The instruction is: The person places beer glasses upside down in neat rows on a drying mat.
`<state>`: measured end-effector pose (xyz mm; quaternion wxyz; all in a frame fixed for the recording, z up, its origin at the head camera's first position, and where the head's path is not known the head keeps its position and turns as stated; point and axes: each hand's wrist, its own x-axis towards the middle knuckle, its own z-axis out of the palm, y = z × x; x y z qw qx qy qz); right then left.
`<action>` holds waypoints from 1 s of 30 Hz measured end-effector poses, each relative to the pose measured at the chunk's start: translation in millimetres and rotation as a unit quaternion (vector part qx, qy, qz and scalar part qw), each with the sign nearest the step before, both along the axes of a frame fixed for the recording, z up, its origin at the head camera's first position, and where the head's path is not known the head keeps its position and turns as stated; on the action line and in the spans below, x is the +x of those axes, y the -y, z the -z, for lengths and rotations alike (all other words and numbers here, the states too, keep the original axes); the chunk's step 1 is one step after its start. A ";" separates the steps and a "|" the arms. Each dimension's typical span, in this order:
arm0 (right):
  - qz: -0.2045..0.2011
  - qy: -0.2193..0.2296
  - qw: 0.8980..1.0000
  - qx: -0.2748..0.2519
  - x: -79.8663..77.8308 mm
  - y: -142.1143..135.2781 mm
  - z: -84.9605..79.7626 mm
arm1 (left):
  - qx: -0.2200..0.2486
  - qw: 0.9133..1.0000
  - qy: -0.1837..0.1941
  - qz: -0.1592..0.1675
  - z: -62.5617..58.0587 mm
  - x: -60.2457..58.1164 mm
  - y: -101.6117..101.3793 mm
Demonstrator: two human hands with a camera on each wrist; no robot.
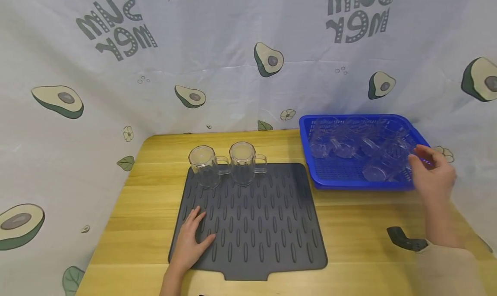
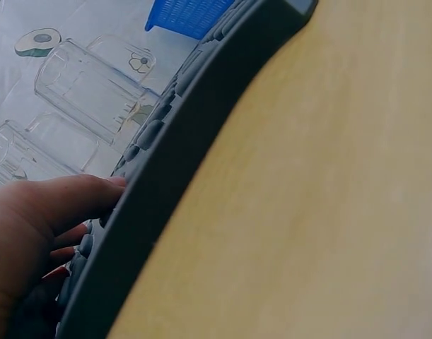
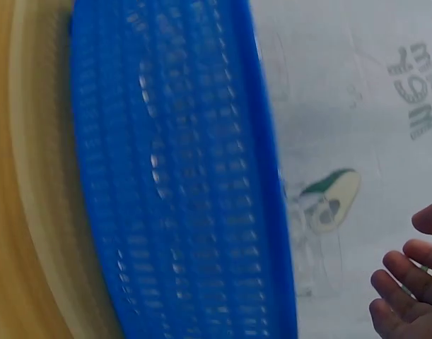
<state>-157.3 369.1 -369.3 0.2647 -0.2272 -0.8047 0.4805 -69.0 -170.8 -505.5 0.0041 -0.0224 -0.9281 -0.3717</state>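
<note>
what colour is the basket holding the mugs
The basket is bright blue, best seen in the head view.

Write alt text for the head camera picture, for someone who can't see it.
A person's right hand is at the right edge of a blue basket holding clear mugs, while the left hand rests on a dark ridged mat. Two more mugs stand at the mat's far end, before an avocado-print cloth.

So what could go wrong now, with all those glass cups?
Glass mugs in the blue basket lie crowded, so they might clink and chip if the right hand lifts one. The two mugs on the dark mat stand close together; a bump could topple them. And the left hand is on that mat, so a push might make them wobble.
</note>
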 end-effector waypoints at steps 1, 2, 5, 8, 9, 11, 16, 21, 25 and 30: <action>0.002 0.006 1.000 0.004 -1.2 -5.9 -2.4 | -0.001 1.000 0.000 -0.001 0.2 0.1 -0.3; 0.003 0.012 1.000 0.003 -2.3 -11.2 -4.7 | -0.001 1.000 -0.001 -0.002 0.2 0.1 -0.6; -0.011 0.028 1.000 0.010 -5.1 -24.4 -7.0 | -0.001 1.000 -0.002 -0.005 0.1 0.4 -1.1; -0.034 0.032 0.999 0.015 -6.0 -33.1 -4.3 | -0.002 1.000 -0.005 -0.007 0.0 0.8 -1.1; -0.042 0.032 0.998 0.018 -6.0 -35.3 -2.6 | -0.001 1.000 -0.006 -0.007 0.1 0.9 -1.1; -0.058 0.046 0.997 0.034 -5.0 -39.5 1.6 | 0.000 1.000 -0.008 -0.006 0.3 1.0 -1.0; -0.077 0.115 0.984 0.109 -5.5 -44.2 13.5 | 0.006 1.000 -0.010 -0.005 0.7 1.8 -0.5; -0.112 0.180 0.963 0.167 -8.8 -45.9 21.4 | 0.006 1.000 -0.011 -0.005 0.6 2.3 -0.4; -0.148 0.216 0.945 0.198 -9.6 -48.3 25.0 | 0.006 1.000 -0.010 -0.005 0.3 2.1 -0.5; -0.170 0.228 0.929 0.235 -11.2 -51.1 27.0 | 0.011 1.000 -0.011 -0.005 0.3 1.8 -0.8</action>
